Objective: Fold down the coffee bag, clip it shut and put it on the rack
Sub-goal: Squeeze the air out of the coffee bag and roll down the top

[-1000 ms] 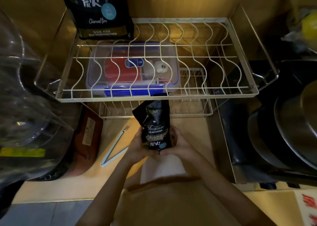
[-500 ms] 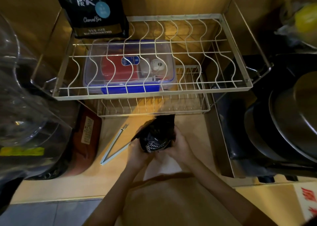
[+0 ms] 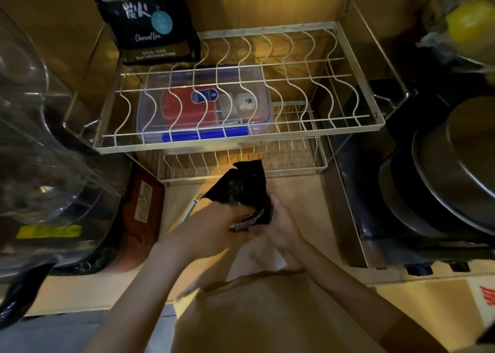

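Note:
A small black coffee bag is tipped away from me over the wooden counter, its crumpled top pointing at the rack. My left hand grips its lower left side and my right hand holds its lower right side. A pale blue clip lies on the counter just left of the bag, mostly hidden behind my left hand. The white wire rack stands beyond the bag, with a lower wire shelf under it.
A larger black coffee bag stands on the rack's back left corner. A clear plastic box with blue clasps sits under the upper rack. A glass vessel and brown packet are at left, stacked dark pans at right.
The bag was upright with its label facing me; it has since been lowered and tipped forward. My left hand has slid across its front.

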